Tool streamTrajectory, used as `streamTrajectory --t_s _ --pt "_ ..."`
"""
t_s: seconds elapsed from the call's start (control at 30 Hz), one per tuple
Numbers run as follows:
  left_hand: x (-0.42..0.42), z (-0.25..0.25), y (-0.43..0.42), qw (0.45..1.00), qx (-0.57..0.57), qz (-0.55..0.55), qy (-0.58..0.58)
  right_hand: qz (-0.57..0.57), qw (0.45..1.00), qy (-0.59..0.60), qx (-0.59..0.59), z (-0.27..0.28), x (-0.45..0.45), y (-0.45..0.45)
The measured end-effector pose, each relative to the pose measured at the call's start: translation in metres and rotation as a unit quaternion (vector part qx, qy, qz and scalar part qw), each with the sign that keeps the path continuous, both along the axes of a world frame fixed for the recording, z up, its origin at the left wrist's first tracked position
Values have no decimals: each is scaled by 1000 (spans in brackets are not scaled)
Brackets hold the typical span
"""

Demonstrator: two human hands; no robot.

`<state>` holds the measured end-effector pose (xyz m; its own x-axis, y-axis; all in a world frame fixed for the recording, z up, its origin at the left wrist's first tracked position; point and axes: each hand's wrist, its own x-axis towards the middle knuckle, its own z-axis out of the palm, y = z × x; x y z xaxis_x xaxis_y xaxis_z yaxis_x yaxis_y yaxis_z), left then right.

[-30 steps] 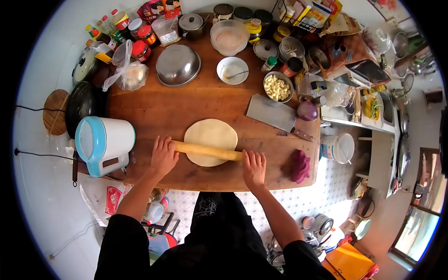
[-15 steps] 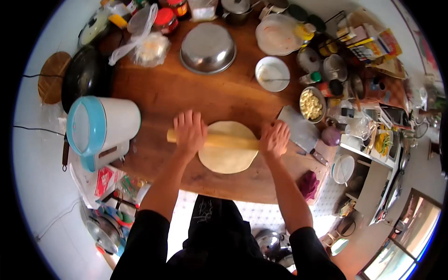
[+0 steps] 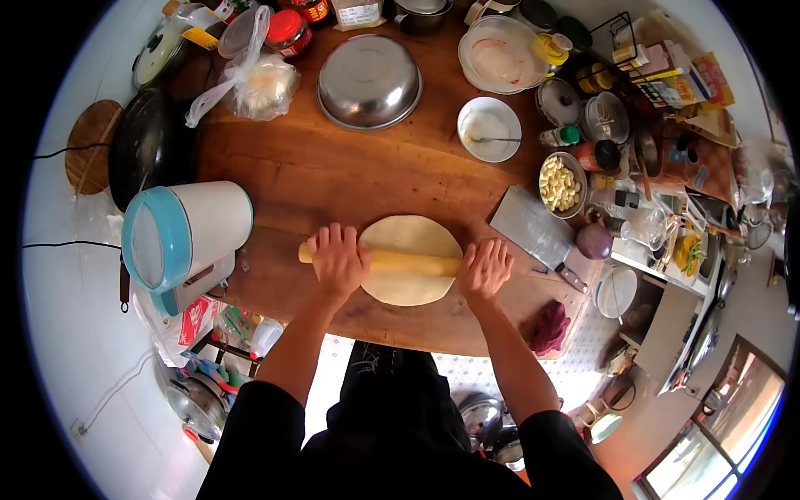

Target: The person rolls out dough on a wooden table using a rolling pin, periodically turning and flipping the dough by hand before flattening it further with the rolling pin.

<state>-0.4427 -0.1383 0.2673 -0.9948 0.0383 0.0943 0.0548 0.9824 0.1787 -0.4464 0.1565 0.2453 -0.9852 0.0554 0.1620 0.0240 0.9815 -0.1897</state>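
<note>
A pale round sheet of dough [image 3: 408,289] lies flat on the wooden table. Across its middle runs a wooden rolling pin [image 3: 412,264], roughly level from left to right. My left hand [image 3: 337,262] is over the pin's left part, at the dough's left edge, with a short end of the pin showing beyond it. On the pin's right end rests my right hand [image 3: 486,268], just past the dough's right edge. Both palms press down on the pin, and the fingers reach forward over it. To the right of my right hand lies a cleaver [image 3: 533,229].
A bowl of peeled garlic cloves [image 3: 560,185] and a purple onion [image 3: 594,242] sit at the right. Further back are an upturned metal basin [image 3: 370,82] and a white bowl with a spoon [image 3: 489,150]. A blue-and-white appliance [image 3: 212,221] stands at the left.
Both hands and the rolling pin have moved slightly toward my body across the dough. The dough stays in about the same place.
</note>
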Motion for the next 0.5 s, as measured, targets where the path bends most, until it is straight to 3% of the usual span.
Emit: streamTrajectory --t_s 0.17,0.23,0.33,0.4,0.5 --pt "-45 -6 1 1000 4 -25 -2 -19 998 27 -47 10 -51 -3" --pt "-46 -7 2 999 14 29 6 -46 998 11 -42 15 -37 -5" --pt "41 -8 -5 999 27 -14 30 3 995 -77 -71 20 45 -2" --pt "100 -6 -9 998 36 -39 41 24 997 -56 -46 30 90 -3" --pt "89 -12 -6 998 28 -25 42 29 998 -39 -42 17 88 -1"
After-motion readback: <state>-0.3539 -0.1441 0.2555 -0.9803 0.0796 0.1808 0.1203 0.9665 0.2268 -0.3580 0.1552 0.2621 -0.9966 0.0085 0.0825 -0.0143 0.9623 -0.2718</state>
